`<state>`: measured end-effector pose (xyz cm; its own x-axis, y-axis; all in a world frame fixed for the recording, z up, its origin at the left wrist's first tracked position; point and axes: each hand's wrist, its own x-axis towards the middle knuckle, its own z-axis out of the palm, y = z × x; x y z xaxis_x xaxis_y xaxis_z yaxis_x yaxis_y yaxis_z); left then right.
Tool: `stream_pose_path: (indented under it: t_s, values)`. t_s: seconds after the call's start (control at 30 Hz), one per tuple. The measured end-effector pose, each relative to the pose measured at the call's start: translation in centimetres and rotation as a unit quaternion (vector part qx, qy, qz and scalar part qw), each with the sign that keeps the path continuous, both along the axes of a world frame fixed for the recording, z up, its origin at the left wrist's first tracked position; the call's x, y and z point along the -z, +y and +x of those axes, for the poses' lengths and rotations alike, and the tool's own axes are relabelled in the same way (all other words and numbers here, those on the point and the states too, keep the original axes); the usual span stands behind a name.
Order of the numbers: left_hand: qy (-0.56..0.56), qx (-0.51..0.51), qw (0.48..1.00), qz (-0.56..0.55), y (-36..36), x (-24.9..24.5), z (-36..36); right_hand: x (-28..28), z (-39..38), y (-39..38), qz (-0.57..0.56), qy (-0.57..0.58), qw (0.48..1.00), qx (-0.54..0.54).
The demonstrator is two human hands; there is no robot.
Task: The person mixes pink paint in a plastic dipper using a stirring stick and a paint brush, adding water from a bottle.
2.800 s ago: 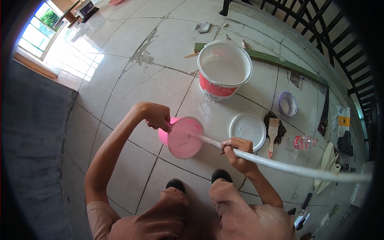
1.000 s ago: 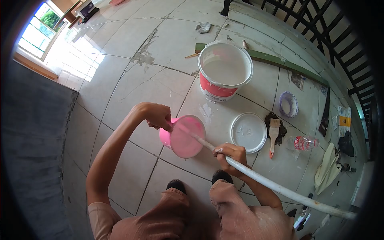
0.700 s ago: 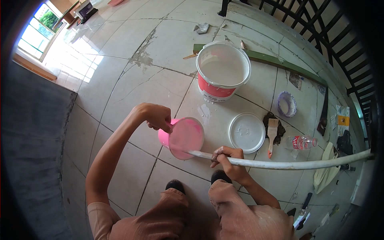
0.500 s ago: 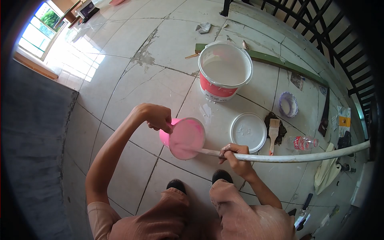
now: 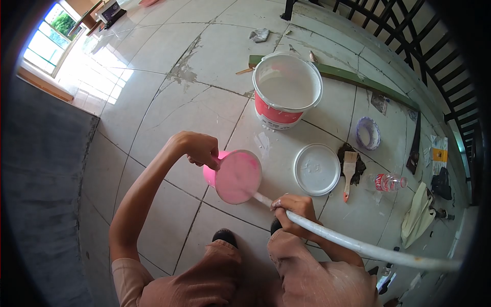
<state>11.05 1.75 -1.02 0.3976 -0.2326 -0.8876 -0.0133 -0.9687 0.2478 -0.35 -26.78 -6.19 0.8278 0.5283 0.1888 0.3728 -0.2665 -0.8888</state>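
My left hand [image 5: 202, 150] is closed on the rim of a pink bucket [image 5: 209, 175], which is tilted with its mouth towards me. My right hand [image 5: 296, 210] is wrapped round a long white pole [image 5: 358, 245]. The pole's far end reaches into the bucket, where its tip is hard to make out; its other end runs off to the lower right. Beyond the bucket stands a large white and red paint bucket [image 5: 279, 113] with whitish paint inside. A white lid [image 5: 317, 171] lies on the tiles near my right hand.
A paintbrush [image 5: 349, 171] rests on a dark rag beside the lid. Further right are a plastic bottle [image 5: 389, 182], a purple-rimmed bowl [image 5: 369, 147] and a pale cloth bag [image 5: 417, 217]. A green board [image 5: 358, 81] lies behind the paint bucket, and a black railing [image 5: 434, 66] stands at upper right.
My right hand has shifted slightly left and down. The pole's outer end has swung down towards me, while its inner end stays in the pink bucket. My left hand has barely moved.
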Motion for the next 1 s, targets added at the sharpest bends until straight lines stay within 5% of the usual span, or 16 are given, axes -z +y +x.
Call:
stream_pose_path:
  t_s: [0.13, 0.3, 0.43, 0.6, 0.67, 0.87, 1.0]
  values:
    - [-0.003, 0.021, 1.000, 0.003, -0.4, 0.1, 0.2, -0.8, -0.4, 0.7, 0.137, 0.241, 0.961, 0.012]
    - [0.000, 0.004, 1.000, 0.005, -0.1, -0.2, -0.1, 1.5, 0.0, -0.3, 0.205, 0.308, 0.928, 0.052]
    - [0.007, -0.007, 1.000, 0.008, -0.1, 0.0, -0.2, 0.1, 2.0, -1.5, 0.038, 0.138, 0.987, 0.069]
    - [-0.004, 0.002, 1.000, 0.004, -0.4, -0.4, -0.1, 0.4, 2.2, -0.4, 0.036, -0.054, 0.998, 0.028]
    - [-0.003, -0.002, 1.000, 0.003, -0.2, -0.4, -0.2, 1.2, 1.5, -0.3, 0.030, -0.045, 0.998, 0.022]
    - [0.003, 0.005, 1.000, -0.001, -0.2, 0.1, 0.1, -0.8, -0.3, -0.2, 0.059, 0.147, 0.987, 0.016]
    - [-0.005, 0.019, 1.000, 0.006, -0.5, -0.1, 0.1, 0.5, -0.3, 1.1, 0.261, 0.333, 0.902, 0.087]
